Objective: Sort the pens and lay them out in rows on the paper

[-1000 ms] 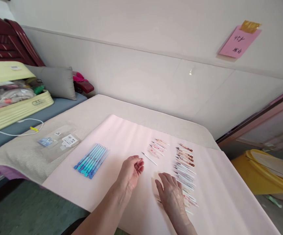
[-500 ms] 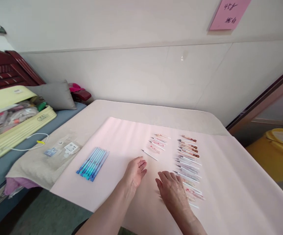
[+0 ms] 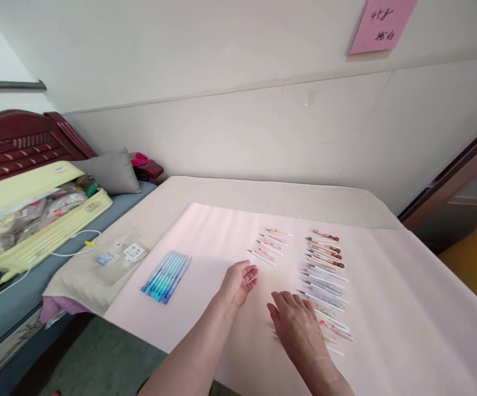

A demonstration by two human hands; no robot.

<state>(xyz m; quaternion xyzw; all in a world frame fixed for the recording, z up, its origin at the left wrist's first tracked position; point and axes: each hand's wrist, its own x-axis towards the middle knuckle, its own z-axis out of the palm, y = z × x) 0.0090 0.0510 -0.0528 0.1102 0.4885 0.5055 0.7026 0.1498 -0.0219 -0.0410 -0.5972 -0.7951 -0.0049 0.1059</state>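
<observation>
My left hand (image 3: pixel 240 280) hovers over the pale pink sheet (image 3: pixel 205 231) with fingers loosely curled and apart, holding nothing. Just beyond its fingertips lies a short row of patterned pens (image 3: pixel 270 243), the nearest one white. My right hand (image 3: pixel 298 324) rests palm down, fingers stretched flat, on the near end of a long row of pens (image 3: pixel 324 275) that runs away from me. Some pens at the near end are hidden under that hand. A neat bundle of blue pens (image 3: pixel 166 269) lies further to the left on the sheet.
Clear plastic packets (image 3: pixel 118 254) lie on the beige cloth at the table's left edge. A bed on the left carries an open yellow case (image 3: pixel 52 231), a grey pillow (image 3: pixel 110 171) and a white cable (image 3: pixel 73 250). A pink note (image 3: pixel 380 25) hangs on the wall. A yellow tub (image 3: pixel 475 258) stands at right.
The view has swung left and tilted, shifting everything rightwards in frame. My left hand has edged slightly toward the short row of pens; my right hand stays flat on the long row.
</observation>
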